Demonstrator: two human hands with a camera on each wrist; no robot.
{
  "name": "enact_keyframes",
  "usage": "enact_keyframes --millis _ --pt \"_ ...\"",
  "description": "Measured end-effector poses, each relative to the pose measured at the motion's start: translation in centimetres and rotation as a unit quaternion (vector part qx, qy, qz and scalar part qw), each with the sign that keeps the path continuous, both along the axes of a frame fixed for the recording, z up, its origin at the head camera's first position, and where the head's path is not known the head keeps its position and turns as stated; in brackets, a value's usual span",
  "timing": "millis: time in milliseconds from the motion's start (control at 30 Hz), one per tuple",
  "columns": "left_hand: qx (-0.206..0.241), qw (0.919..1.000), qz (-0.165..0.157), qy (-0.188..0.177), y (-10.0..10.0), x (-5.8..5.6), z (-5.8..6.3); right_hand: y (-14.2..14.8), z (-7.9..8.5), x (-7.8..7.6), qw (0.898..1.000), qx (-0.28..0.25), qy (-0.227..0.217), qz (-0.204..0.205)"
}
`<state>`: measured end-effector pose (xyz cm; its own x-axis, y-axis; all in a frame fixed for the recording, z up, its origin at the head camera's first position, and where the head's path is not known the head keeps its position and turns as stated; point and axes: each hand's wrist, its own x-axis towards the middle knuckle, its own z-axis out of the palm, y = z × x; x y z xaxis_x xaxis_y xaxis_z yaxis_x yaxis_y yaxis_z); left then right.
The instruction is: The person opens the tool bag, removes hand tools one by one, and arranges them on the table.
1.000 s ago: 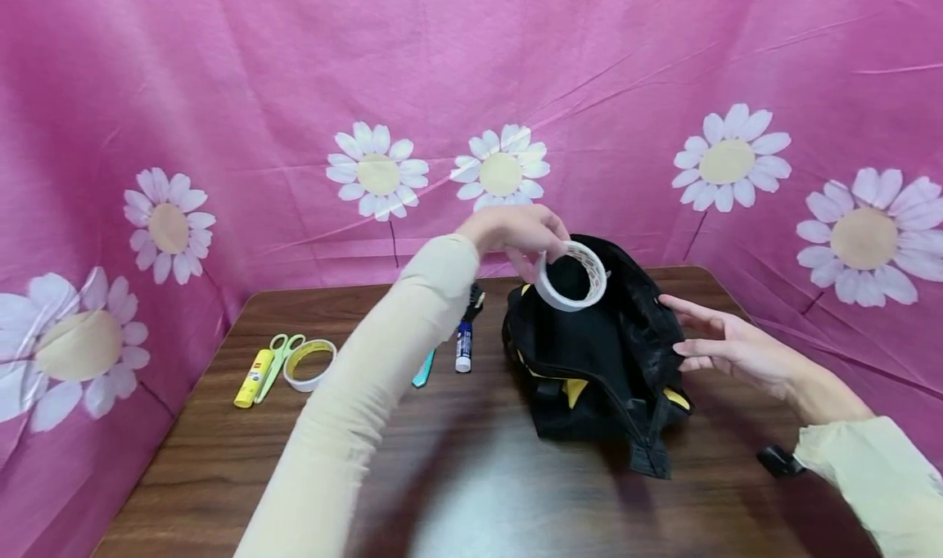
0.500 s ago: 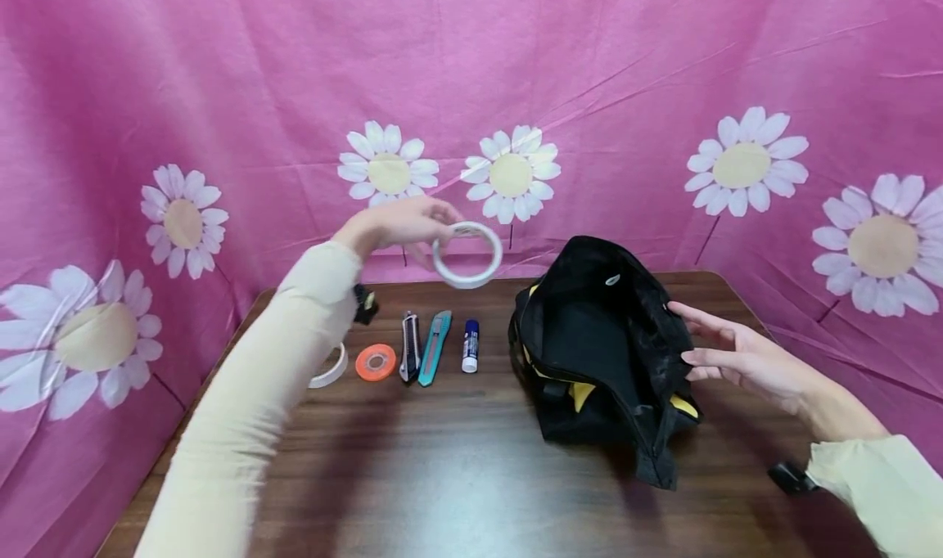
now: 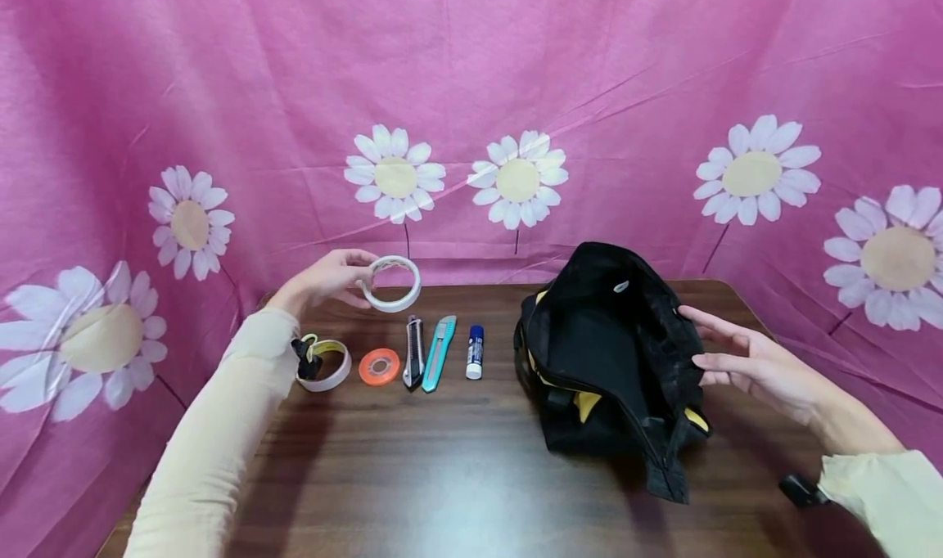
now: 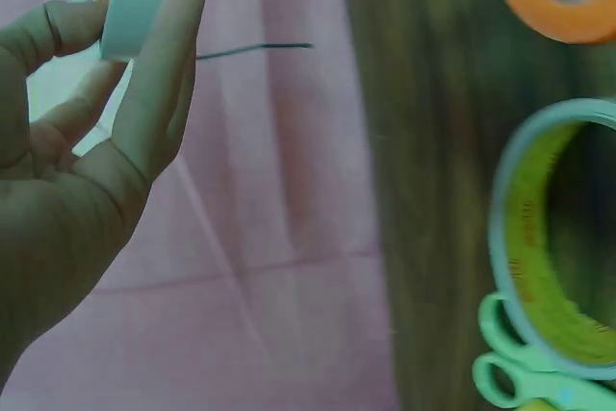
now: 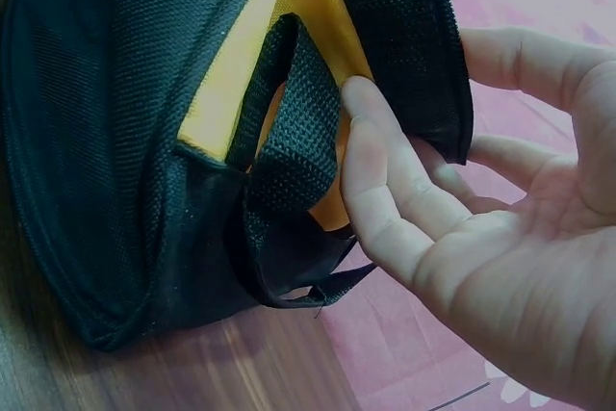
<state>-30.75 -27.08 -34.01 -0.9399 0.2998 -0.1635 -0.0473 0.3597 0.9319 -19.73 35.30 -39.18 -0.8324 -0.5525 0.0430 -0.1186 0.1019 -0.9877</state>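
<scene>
My left hand (image 3: 331,280) pinches a white roll of tape (image 3: 392,304) between thumb and fingers, raised above the far left of the table. In the left wrist view, the fingers (image 4: 159,84) lie against the side of this roll. On the right stands a black bag (image 3: 548,423) with yellow patches, its zipped mouth wide apart. My right hand (image 3: 766,374) holds the bag's right edge. From the right wrist view, fingertips (image 5: 361,146) press the outer side near a black strap (image 5: 303,132), and the thumb tip is hidden behind the edge.
Left of the bag lie a glue stick (image 3: 475,353), a teal cutter (image 3: 439,353), a dark cutter (image 3: 414,353), an orange tape roll (image 3: 371,375) and another white tape roll (image 3: 324,384). Green scissors (image 4: 525,379) lie beside that roll. A pink flowered cloth (image 3: 457,67) hangs behind.
My left hand has carried the white tape roll from over the bag's mouth leftward and lower, past the cutters. The right hand stays at the bag's edge; the view has shifted slightly.
</scene>
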Motion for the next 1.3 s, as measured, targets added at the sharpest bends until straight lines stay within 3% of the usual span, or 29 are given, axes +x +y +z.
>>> enact_keyframes --millis 167,333,533,667,967,1100,1300 --pt "-0.013 0.9992 0.034 0.014 -1.5 -0.6 -2.6 -0.1 -0.1 -0.1 1.000 -0.005 -0.006 -0.009" --pt "-0.023 0.9975 0.066 0.009 -2.7 -1.2 -4.5 0.1 0.3 -0.4 1.000 0.014 -0.003 -0.008" --pt "-0.015 0.9965 0.080 -0.019 -3.5 -1.7 -6.5 0.2 0.4 -0.8 1.000 0.007 -0.013 0.011" --pt "-0.033 0.9951 0.084 -0.039 -3.9 -2.0 -7.5 0.2 0.2 -0.7 1.000 -0.001 -0.022 0.011" --pt "-0.063 0.9932 0.065 -0.073 -4.6 -2.0 -8.1 0.0 0.4 -1.0 0.999 -0.034 -0.028 0.024" --pt "-0.066 0.9920 0.068 -0.084 -4.7 -2.0 -8.2 -0.1 0.4 -1.0 1.000 -0.022 -0.018 0.012" --pt "-0.093 0.9901 0.068 -0.080 -4.5 -1.7 -8.2 0.1 0.1 -0.7 0.999 -0.031 -0.018 0.017"
